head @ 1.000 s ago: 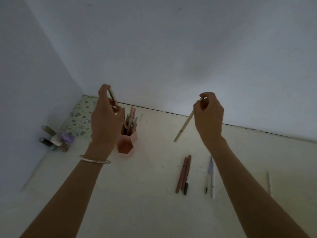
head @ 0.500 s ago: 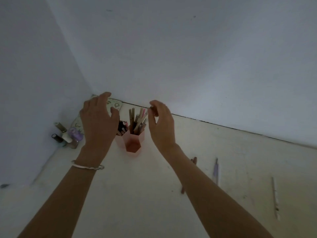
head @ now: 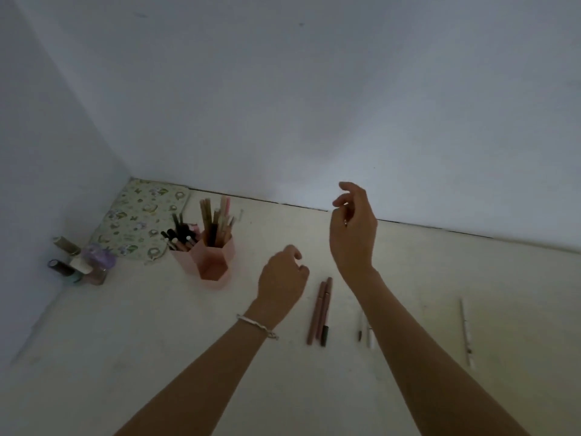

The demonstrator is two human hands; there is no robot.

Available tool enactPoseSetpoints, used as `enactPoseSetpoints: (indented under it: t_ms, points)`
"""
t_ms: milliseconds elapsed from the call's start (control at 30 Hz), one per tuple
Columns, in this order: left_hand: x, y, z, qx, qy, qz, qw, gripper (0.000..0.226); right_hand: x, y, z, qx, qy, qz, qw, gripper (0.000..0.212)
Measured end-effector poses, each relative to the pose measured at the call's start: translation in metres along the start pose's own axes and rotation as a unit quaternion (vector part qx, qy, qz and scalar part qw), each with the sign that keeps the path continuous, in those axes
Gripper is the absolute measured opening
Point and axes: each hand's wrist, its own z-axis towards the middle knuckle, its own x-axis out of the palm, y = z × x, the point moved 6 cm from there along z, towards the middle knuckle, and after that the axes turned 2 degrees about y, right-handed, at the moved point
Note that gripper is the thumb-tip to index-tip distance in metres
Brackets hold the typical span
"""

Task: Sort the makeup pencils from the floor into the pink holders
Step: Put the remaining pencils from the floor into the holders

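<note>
Pink holders [head: 214, 258] sit crammed w/ pencils near the corner. Our left hand [head: 281, 278] hangs low just beside the brown pencils [head: 319, 309] on the floor, our right hand [head: 352, 228] is higher, and both hands are loosely curled & empty. Risk, imo: forcing more in tips a full holder, or our forearm rolls the pale pencils [head: 371, 338] half hidden under it.
</note>
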Motion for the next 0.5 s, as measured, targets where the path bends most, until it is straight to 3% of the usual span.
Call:
enactPoseSetpoints:
  t_ms: [133, 367, 500]
  points:
    - [0.068, 0.008, -0.004, -0.066, 0.079, 0.003, 0.995, 0.023, -0.041, -0.042, -0.011, 0.065, 0.024, -0.056, 0.996, 0.035]
    - [0.092, 0.008, -0.009, -0.038, 0.059, 0.106, 0.992, 0.022, -0.06, -0.089, -0.051, 0.121, 0.076, -0.094, 0.985, 0.032]
    - [0.06, 0.005, 0.003, -0.027, 0.015, 0.007, 1.0, 0.04, -0.045, -0.111, -0.066, 0.189, 0.157, -0.167, 0.955, 0.027]
